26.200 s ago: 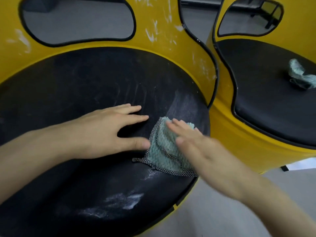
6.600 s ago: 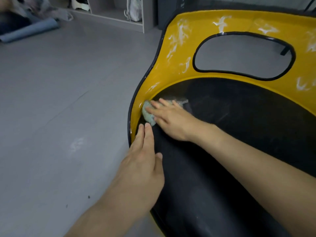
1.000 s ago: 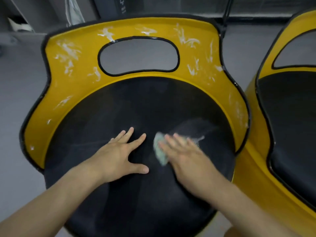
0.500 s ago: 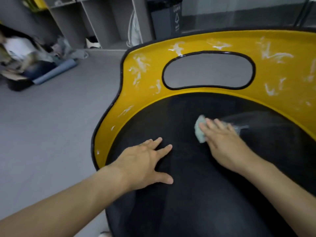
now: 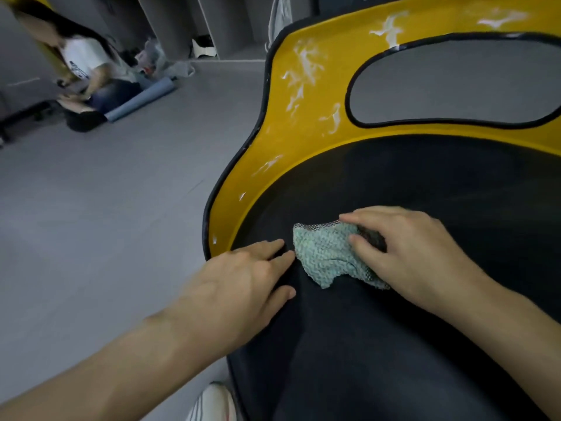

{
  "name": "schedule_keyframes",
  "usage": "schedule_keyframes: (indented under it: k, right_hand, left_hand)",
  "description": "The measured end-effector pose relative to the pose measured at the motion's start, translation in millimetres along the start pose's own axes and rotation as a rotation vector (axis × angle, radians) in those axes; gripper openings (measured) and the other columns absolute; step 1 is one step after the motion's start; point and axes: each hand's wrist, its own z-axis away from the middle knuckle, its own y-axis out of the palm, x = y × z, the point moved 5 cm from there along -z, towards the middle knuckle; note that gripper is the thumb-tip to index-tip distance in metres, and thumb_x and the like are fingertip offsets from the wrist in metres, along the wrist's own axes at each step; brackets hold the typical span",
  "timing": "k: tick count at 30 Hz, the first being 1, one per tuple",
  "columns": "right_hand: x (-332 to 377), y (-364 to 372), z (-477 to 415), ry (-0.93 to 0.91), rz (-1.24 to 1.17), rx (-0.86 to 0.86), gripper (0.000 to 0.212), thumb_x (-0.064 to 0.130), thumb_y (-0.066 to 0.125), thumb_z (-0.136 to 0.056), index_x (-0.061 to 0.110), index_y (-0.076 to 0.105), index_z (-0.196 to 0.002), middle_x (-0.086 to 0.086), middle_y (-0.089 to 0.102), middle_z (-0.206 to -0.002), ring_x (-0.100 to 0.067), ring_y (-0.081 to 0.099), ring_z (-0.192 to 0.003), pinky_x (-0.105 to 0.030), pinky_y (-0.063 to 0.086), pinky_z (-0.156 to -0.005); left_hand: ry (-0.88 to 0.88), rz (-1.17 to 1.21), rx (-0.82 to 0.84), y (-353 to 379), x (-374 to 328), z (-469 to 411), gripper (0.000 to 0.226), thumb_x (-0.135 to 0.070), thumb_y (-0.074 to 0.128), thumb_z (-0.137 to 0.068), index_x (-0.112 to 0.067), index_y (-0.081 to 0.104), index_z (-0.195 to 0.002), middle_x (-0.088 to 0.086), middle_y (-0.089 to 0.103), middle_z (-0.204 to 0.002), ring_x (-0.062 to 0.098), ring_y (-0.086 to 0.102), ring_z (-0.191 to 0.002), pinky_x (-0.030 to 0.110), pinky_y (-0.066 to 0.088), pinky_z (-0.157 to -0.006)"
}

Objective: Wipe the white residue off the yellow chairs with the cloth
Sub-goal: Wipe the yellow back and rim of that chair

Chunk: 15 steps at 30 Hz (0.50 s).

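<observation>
A yellow chair (image 5: 303, 141) with a black seat (image 5: 425, 177) fills the right half of the head view. White residue (image 5: 303, 65) streaks its yellow backrest left of the oval cut-out, with smaller flecks down the left rim. A crumpled teal cloth (image 5: 324, 256) lies on the seat near the left edge. My right hand (image 5: 419, 253) holds the cloth, which is bunched between thumb and fingers. My left hand (image 5: 243, 287) rests flat on the seat just left of the cloth, its fingertips almost touching it.
Grey floor (image 5: 106, 208) stretches to the left of the chair. A person (image 5: 85, 71) sits on the floor at the far left beside a rolled blue mat (image 5: 142, 100). Grey shelving (image 5: 182, 22) stands behind. A white shoe (image 5: 212, 402) shows at the bottom.
My right hand has dragged the cloth down and left across the seat toward the left rim and now bunches it. My left hand stays on the seat. The view has swung left.
</observation>
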Motion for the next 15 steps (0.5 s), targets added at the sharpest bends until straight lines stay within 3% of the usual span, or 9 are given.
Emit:
schedule_keyframes:
  k: [3, 6, 8, 10, 12, 15]
  right_hand:
    - [24, 8, 3, -0.049, 0.189, 0.154, 0.049, 0.057, 0.05, -0.094, 0.038, 0.051, -0.14, 0.021, 0.046, -0.146, -0.006, 0.04, -0.135, -0.032, 0.039, -0.107]
    - [37, 18, 7, -0.057, 0.256, 0.251, 0.055, 0.055, 0.044, -0.099, 0.039, 0.032, -0.15, 0.022, 0.023, -0.159, -0.004, 0.018, -0.147, -0.027, 0.03, -0.111]
    - [45, 23, 9, -0.088, 0.233, 0.289, 0.051, 0.049, 0.042, -0.101, 0.038, 0.031, -0.15, 0.021, 0.017, -0.161, -0.003, 0.01, -0.149, -0.03, 0.031, -0.111]
    - [53, 27, 9, -0.106, 0.204, 0.319, 0.047, 0.043, 0.042, -0.103, 0.036, 0.035, -0.149, 0.02, 0.018, -0.161, -0.003, 0.009, -0.149, -0.032, 0.033, -0.111]
    - [56, 36, 5, -0.095, 0.23, 0.262, 0.035, 0.036, 0.042, -0.104, 0.032, 0.049, -0.138, 0.016, 0.035, -0.155, -0.006, 0.026, -0.145, -0.035, 0.041, -0.106]
    - [64, 44, -3, 0.007, 0.232, 0.105, 0.019, 0.032, 0.043, -0.102, 0.028, 0.061, -0.108, 0.009, 0.061, -0.118, -0.016, 0.06, -0.111, -0.035, 0.05, -0.083]
  left_hand:
    - [0.037, -0.108, -0.068, 4, 5, 5, 0.058, -0.054, 0.032, -0.098, -0.025, 0.054, -0.143, -0.001, 0.052, -0.148, 0.018, 0.053, -0.134, 0.029, 0.043, -0.106]
    - [0.13, -0.241, -0.159, -2, 22, 4, 0.061, -0.051, 0.057, -0.093, -0.013, 0.057, -0.141, 0.011, 0.052, -0.148, 0.03, 0.041, -0.142, 0.045, 0.034, -0.116]
    - [0.11, -0.303, -0.152, -21, 42, -1, 0.09, -0.06, 0.068, -0.083, -0.007, 0.042, -0.151, 0.017, 0.036, -0.157, 0.034, 0.027, -0.149, 0.048, 0.024, -0.12]
    - [0.043, -0.302, -0.057, -36, 69, -4, 0.117, -0.076, 0.061, -0.077, -0.009, 0.012, -0.16, 0.015, 0.006, -0.166, 0.029, 0.006, -0.154, 0.037, 0.006, -0.122]
    - [-0.009, -0.256, 0.028, -40, 92, -1, 0.127, -0.082, 0.053, -0.073, -0.016, -0.015, -0.158, 0.004, -0.019, -0.165, 0.018, -0.016, -0.152, 0.027, -0.009, -0.118]
    - [-0.012, -0.179, 0.09, -38, 106, 1, 0.13, -0.081, 0.057, -0.072, -0.022, -0.024, -0.155, -0.005, -0.026, -0.162, 0.009, -0.022, -0.149, 0.019, -0.014, -0.114]
